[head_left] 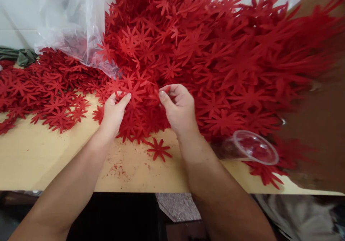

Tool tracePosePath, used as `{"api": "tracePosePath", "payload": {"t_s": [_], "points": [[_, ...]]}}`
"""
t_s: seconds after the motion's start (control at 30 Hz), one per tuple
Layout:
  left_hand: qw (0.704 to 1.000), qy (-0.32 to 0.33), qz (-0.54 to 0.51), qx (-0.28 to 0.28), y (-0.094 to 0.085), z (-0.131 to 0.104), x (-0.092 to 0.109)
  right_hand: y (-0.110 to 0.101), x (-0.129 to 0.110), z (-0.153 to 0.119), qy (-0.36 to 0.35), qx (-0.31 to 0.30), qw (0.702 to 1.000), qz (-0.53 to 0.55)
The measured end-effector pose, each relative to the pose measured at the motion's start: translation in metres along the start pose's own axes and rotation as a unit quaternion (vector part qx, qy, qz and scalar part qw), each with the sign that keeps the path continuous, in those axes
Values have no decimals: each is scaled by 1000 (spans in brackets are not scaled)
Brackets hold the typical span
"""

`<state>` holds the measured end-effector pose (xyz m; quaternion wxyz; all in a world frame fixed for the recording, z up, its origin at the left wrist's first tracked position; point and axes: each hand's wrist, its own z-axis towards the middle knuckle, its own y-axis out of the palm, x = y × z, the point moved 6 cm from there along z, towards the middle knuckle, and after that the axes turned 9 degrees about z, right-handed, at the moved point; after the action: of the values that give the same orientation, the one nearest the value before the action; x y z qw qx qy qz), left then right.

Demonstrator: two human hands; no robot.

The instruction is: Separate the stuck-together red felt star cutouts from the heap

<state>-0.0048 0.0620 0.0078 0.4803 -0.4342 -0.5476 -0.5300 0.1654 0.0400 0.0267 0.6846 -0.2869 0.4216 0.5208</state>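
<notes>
My left hand [114, 111] is closed, thumb pressed to the fingers on a red fabric flower petal piece [136, 91] with narrow pointed lobes. Facing it, my right hand [179, 108] pinches something small and red between thumb and forefinger; whether it belongs to the same piece I cannot tell. Both hands are over the front of a large pile of red flower pieces [194, 46]. A single star-shaped red flower piece [159, 150] lies on the table just below the hands.
A lower heap of red pieces [56, 82] spreads at the left, beneath a clear plastic bag [78, 21]. At the right a transparent plastic cup [254, 147] lies on its side. Dark green cloth [25, 56] sits far left. The wooden table [21, 162] has red crumbs near its front edge.
</notes>
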Motion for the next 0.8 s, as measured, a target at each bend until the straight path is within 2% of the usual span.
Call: {"api": "tracePosePath", "payload": {"t_s": [0.13,0.2,0.27,0.37,0.43,0.57,0.8], "points": [[998,26,50,-37,7,-3,1,-11,-15,0,-78,59,989,-115],[993,39,88,-70,14,-6,1,-8,-22,-3,-101,53,984,-137],[987,54,120,-91,18,-9,0,1,-20,-6,-84,8,990,-114],[981,85,141,-106,21,-10,1,16,-8,-8,-21,-78,995,-52],[977,98,144,-121,22,-11,2,21,-1,-9,12,-101,995,-16],[974,113,137,-140,25,-15,7,17,1,-6,17,-79,997,-3],[977,116,122,-127,24,-17,13,16,-5,-8,5,-50,998,-43]]}}
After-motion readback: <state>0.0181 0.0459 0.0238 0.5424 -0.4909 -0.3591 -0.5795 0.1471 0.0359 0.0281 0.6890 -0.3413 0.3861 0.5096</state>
